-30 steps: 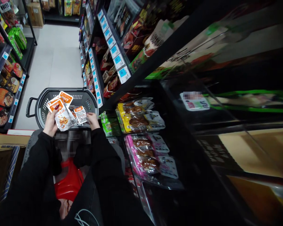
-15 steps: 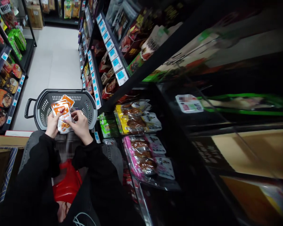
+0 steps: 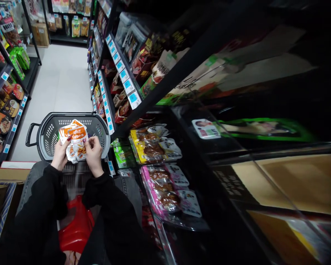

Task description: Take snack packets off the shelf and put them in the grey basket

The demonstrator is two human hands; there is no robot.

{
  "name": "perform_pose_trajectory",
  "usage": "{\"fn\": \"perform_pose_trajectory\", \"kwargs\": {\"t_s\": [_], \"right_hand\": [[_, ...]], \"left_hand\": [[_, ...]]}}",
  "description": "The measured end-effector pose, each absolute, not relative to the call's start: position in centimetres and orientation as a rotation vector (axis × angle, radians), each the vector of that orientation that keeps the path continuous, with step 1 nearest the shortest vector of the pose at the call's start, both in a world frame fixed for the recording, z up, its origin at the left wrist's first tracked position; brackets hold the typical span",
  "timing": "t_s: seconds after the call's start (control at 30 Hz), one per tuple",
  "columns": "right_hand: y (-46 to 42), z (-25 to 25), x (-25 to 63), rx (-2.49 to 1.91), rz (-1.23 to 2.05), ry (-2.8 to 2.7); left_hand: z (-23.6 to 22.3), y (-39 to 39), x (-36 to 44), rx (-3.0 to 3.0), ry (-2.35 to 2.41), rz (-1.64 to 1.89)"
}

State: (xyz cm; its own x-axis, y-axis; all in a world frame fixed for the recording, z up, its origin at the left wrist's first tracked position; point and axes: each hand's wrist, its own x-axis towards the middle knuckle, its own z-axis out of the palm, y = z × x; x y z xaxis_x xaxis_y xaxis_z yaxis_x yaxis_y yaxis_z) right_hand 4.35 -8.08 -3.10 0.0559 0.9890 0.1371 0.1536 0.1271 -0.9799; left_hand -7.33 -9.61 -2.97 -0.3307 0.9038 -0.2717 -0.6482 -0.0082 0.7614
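Both my hands hold a small stack of orange-and-white snack packets [image 3: 74,140] just above a grey plastic shopping basket [image 3: 99,127] on the floor in front of me. My left hand [image 3: 59,155] grips the stack's left edge with its fingers closed. My right hand [image 3: 93,154] pinches the right edge. My sleeves are black. I am seated low, with a red stool [image 3: 76,228] between my knees.
A dark shelf unit runs along my right, with blue price tags [image 3: 128,85], yellow packs [image 3: 150,145] and pink packs [image 3: 165,187] of snacks low down. Another shelf with bowls [image 3: 1,121] stands on the left. A cardboard box [image 3: 0,184] sits by my left knee. The pale aisle floor [image 3: 63,81] stretches ahead.
My right hand brought a loose packet over to the stack held in my left hand, and both hands now hold the packets squared together. The view has shifted slightly.
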Motion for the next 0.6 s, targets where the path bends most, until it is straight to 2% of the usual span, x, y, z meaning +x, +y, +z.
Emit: {"fn": "perform_pose_trajectory", "kwargs": {"t_s": [0.33, 0.6], "right_hand": [[-7.1, -2.7, 5.3, -1.227, 0.848, -0.981], [-6.9, -1.2, 6.8, -1.161, 0.786, -0.948]], "left_hand": [[-2.4, -9.4, -7.9, 0.281, 1.017, 1.683], [-2.2, -9.3, -8.6, 0.262, 1.017, 1.691]]}}
